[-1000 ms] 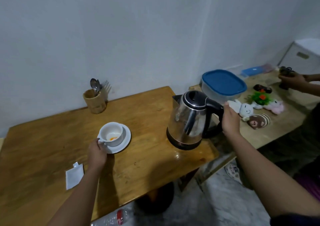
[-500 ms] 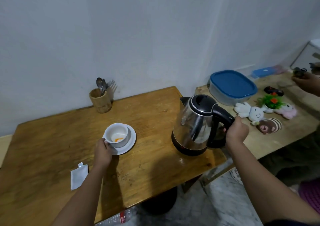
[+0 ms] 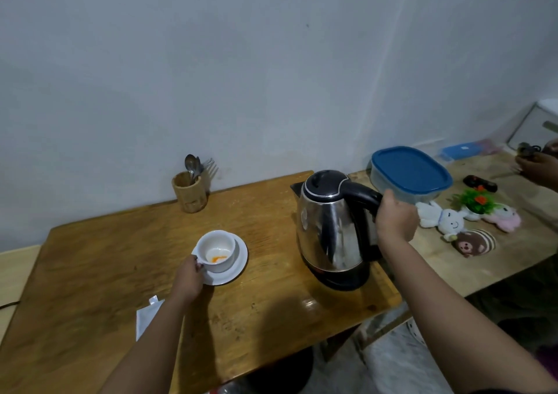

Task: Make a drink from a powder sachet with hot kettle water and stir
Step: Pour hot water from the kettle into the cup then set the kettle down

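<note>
A white cup with orange powder in its bottom stands on a white saucer on the wooden table. My left hand grips the cup's handle. A steel kettle with a black lid and handle sits on its black base at the table's right end. My right hand is wrapped around the kettle's handle. The torn white sachet lies on the table, partly hidden by my left forearm.
A wooden holder with spoons and a fork stands by the wall. On the lower bench to the right are a blue-lidded box, plush toys and a small plant. Another person's hand is at the far right.
My right hand has closed fully around the kettle's handle. The kettle stays on its base. My left hand keeps hold of the cup.
</note>
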Available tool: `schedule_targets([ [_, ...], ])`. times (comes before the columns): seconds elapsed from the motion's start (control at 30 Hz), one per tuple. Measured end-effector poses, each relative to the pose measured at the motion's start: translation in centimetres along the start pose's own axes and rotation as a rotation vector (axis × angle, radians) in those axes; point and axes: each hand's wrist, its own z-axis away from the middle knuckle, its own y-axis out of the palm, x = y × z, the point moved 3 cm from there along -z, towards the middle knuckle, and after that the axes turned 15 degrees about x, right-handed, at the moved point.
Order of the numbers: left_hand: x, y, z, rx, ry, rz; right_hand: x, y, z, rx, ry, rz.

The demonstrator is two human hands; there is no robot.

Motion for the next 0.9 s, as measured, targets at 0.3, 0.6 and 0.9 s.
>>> schedule_targets([
  [0.3, 0.2, -1.7, -0.2, 0.049, 0.008, -0.076, 5.9, 5.9, 2.2, 0.224, -0.287, 0.262],
  [0.6, -0.6, -2.5, -0.2, 0.110, 0.021, -0.092, 8.5, 12.6, 5.5, 0.391, -0.483, 0.479],
  [0.9, -0.9, -3.1, -0.5, 0.142, 0.037, -0.121, 10.3, 15.8, 6.2, 0.450, -0.539, 0.641],
])
